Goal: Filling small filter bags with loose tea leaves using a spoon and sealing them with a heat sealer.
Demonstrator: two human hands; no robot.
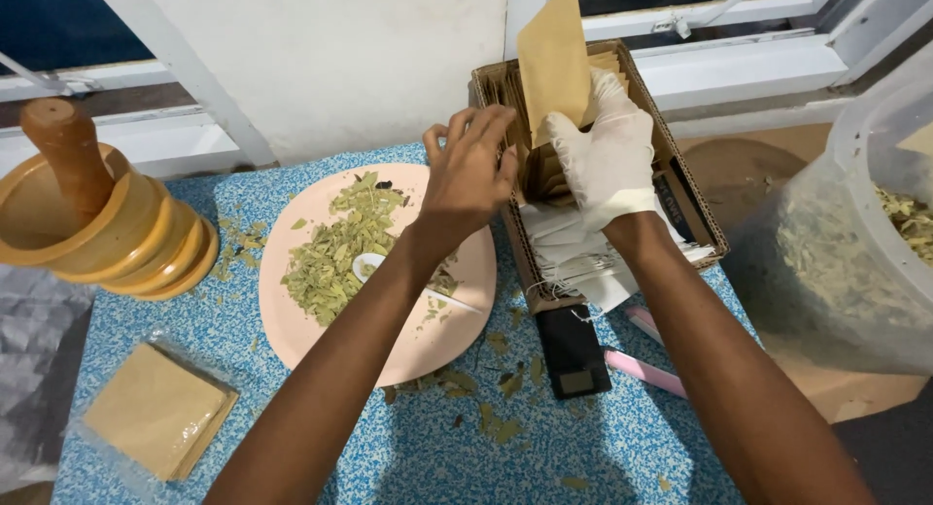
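My right hand (607, 155), in a white glove, is shut on a tan paper pouch (552, 58) and holds it upright above an open cardboard box (695, 194). The box contains more tan pouches at its far end and white tea-bag sachets (573, 247) with strings at its near end. My bare left hand (469, 170) hovers at the box's left wall with fingers spread, holding nothing. Just left of it lies a pink plate (457, 330) heaped with dried green leaves (335, 247) and a white spoon (369, 265).
A wooden mortar with pestle (92, 213) stands at the left. A stack of tan pouches in clear wrap (155, 408) lies front left. A small black scale (573, 354) and pink tool (643, 372) sit below the box. A clear bag of leaves (855, 243) fills the right.
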